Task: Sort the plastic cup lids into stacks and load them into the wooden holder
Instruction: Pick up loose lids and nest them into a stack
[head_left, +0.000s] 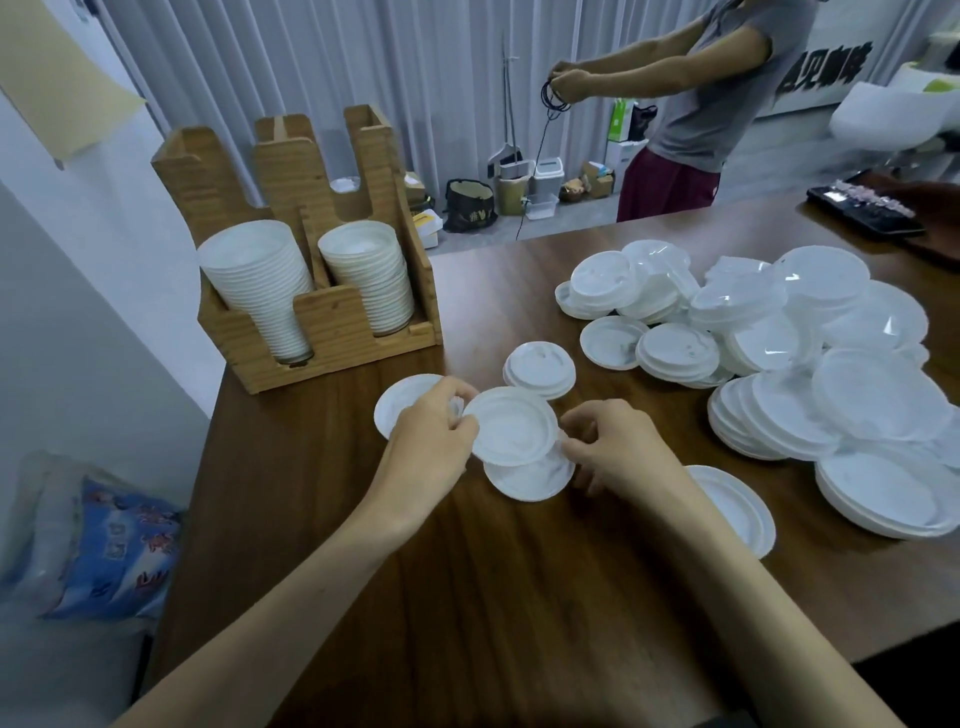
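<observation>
My left hand (434, 428) and my right hand (610, 447) both pinch the rim of a white plastic lid (511, 423), held just above the wooden table (467, 597). A second lid (530, 475) lies under it, touching my right fingers. One more lid (400, 402) sits behind my left hand, partly hidden. A small stack of lids (540, 366) lies just beyond. The wooden holder (322, 322) stands at the back left, with two tilted lid stacks (260, 280) in its front slots. A big loose pile of lids (779, 332) covers the right side.
A single lid (737, 506) lies beside my right forearm. A person in a grey shirt (727, 93) stands beyond the table holding a black cable. A dark tray (865, 208) sits at the far right corner. A blue printed bag (119, 551) lies left of the table edge.
</observation>
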